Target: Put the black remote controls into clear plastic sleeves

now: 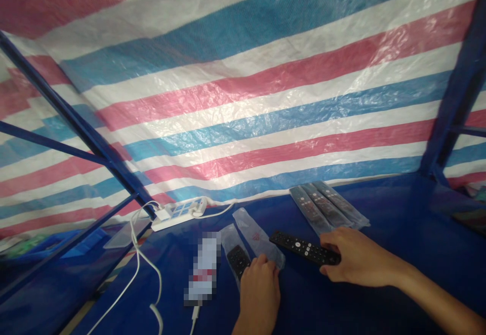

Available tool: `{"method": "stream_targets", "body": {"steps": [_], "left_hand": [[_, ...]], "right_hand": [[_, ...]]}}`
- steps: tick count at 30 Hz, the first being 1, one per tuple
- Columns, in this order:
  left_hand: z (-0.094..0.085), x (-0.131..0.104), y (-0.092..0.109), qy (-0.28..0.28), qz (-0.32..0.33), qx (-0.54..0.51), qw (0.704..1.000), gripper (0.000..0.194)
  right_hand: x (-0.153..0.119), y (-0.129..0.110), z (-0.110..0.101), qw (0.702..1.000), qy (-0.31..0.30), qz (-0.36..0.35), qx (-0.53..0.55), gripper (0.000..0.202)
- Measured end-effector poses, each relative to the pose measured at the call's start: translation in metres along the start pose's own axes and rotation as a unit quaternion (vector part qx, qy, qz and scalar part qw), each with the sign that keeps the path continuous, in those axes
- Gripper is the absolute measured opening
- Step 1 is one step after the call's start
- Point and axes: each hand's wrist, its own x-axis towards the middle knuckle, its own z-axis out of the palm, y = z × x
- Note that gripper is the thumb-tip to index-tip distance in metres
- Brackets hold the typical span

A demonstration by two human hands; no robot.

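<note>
Right hand gripping a bare remote, I have my left hand over plastic sleeves, its hold unclear. Three remotes lie bagged already; this one isn't.

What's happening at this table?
Someone's right hand holds a bare black remote. Their left hand is at the near ends of a clear plastic sleeve and another sleeve with a remote inside; its exact grip is hard to tell. Three more sleeved remotes lie side by side farther back on the blue table.
</note>
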Motion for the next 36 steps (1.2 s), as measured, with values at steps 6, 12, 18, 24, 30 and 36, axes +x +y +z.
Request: {"method": "stream_targets", "body": {"steps": [6,12,18,24,30,36], "left_hand": [[0.006,0.005,-0.005,0.043,-0.019,-0.01,0.999,0.03],[0.02,0.01,-0.01,0.147,-0.025,0.007,0.989,0.033],[0.023,0.011,-0.011,0.2,-0.011,-0.012,0.98,0.03],[0.023,0.013,-0.014,0.203,0.012,-0.046,0.978,0.031],[0.025,0.014,-0.019,0.244,0.029,-0.07,0.967,0.034],[0.031,0.012,-0.021,0.264,0.058,-0.055,0.961,0.037]], "right_hand": [[-0.004,0.004,-0.004,1.0,-0.023,-0.017,0.006,0.019],[-0.011,0.007,-0.01,0.998,-0.06,-0.018,0.015,0.019],[-0.013,0.003,-0.008,0.997,-0.067,-0.026,0.019,0.018],[-0.014,-0.004,-0.005,0.998,-0.049,-0.02,0.024,0.017],[-0.018,-0.007,-0.003,0.997,-0.073,-0.033,0.023,0.02],[-0.013,-0.008,-0.001,0.999,-0.018,-0.03,0.014,0.016]]}}
